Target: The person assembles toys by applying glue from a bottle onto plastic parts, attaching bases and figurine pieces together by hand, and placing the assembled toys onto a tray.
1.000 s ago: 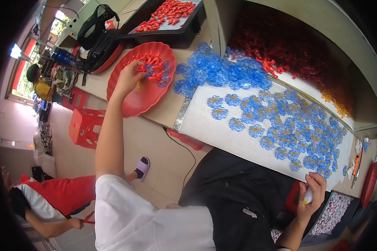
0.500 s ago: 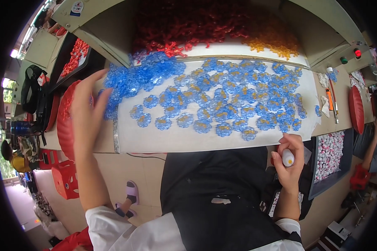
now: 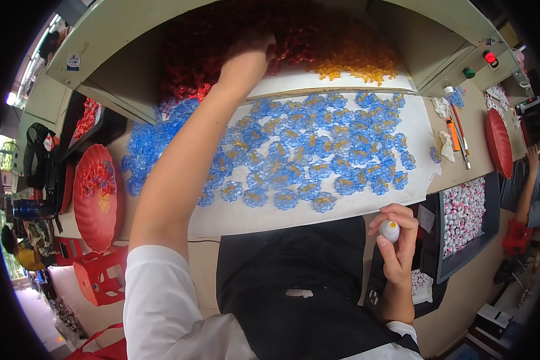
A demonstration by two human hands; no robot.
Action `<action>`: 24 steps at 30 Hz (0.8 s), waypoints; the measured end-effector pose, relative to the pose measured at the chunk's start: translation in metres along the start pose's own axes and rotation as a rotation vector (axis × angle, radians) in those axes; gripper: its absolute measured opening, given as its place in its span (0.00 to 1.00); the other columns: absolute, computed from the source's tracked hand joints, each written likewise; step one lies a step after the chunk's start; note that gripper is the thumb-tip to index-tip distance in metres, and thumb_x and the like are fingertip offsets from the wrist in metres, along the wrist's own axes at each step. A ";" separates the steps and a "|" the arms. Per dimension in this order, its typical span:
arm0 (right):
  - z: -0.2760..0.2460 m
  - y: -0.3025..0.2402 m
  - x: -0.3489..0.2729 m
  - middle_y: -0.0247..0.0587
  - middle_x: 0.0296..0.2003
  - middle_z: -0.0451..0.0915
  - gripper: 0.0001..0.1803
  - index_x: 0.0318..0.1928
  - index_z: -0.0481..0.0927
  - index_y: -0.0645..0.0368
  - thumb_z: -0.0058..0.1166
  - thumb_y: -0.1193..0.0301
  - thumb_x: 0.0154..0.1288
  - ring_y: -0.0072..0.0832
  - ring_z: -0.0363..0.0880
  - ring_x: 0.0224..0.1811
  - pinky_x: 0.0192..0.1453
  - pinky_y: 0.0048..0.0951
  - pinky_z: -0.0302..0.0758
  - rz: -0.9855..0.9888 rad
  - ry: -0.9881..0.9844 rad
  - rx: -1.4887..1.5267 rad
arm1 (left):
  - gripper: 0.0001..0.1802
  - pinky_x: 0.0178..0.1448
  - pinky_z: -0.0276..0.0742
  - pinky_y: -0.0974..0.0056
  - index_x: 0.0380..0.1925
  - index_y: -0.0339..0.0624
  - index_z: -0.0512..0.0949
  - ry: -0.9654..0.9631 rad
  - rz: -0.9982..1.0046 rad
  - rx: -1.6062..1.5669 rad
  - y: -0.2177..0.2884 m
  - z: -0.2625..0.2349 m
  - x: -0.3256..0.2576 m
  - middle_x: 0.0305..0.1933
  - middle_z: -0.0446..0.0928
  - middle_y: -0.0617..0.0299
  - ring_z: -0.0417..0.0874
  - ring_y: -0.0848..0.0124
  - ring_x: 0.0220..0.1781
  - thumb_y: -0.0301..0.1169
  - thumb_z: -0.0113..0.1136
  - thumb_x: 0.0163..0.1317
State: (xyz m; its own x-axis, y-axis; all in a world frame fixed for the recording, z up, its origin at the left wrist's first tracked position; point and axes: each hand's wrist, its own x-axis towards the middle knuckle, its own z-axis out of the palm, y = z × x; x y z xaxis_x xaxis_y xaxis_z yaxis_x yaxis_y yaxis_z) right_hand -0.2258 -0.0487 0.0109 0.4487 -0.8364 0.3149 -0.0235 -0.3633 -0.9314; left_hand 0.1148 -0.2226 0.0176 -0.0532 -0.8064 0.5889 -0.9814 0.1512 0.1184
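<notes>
a tan workbench [image 3: 462, 165] with a grey-green hood [image 3: 132, 27]; daylight at far left.

Translucent, glossy plastic: blue flower pieces [image 3: 318, 156], red pieces [image 3: 222, 42], amber pieces [image 3: 354, 63]. Smooth matt white sheet [image 3: 270, 216], paper-like. Shiny red plastic plate [image 3: 96, 222]. Small white plastic bottle [image 3: 389, 231], smooth. Matt black cloth apron [image 3: 294, 264]; white cloth sleeve [image 3: 156, 300].
</notes>
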 end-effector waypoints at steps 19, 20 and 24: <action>0.025 -0.021 0.020 0.41 0.32 0.70 0.25 0.35 0.66 0.57 0.68 0.65 0.40 0.23 0.70 0.31 0.35 0.21 0.69 -0.132 0.439 0.269 | 0.15 0.50 0.72 0.64 0.45 0.35 0.69 -0.359 -0.991 -2.096 0.114 -0.101 -0.149 0.41 0.75 0.56 0.77 0.68 0.45 0.22 0.52 0.55; 0.026 -0.023 0.021 0.40 0.32 0.70 0.26 0.35 0.67 0.56 0.69 0.62 0.39 0.23 0.69 0.29 0.33 0.21 0.69 -0.184 0.418 0.199 | 0.15 0.51 0.72 0.64 0.45 0.35 0.69 -0.368 -0.992 -2.063 0.118 -0.100 -0.154 0.41 0.75 0.56 0.76 0.69 0.44 0.22 0.52 0.55; 0.025 -0.032 0.021 0.39 0.33 0.71 0.26 0.37 0.70 0.54 0.70 0.67 0.36 0.26 0.71 0.27 0.29 0.21 0.70 -0.344 0.229 -0.040 | 0.16 0.51 0.71 0.67 0.44 0.34 0.70 -0.330 -0.970 -1.979 0.134 -0.106 -0.165 0.43 0.74 0.57 0.76 0.72 0.44 0.19 0.54 0.53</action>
State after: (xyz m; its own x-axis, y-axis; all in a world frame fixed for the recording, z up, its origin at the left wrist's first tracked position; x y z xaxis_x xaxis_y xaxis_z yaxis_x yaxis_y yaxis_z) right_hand -0.1935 -0.0441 0.0425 0.2257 -0.7318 0.6431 0.0566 -0.6492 -0.7585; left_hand 0.0112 -0.0091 0.0208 -0.0419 -0.9748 -0.2193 0.6461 -0.1939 0.7382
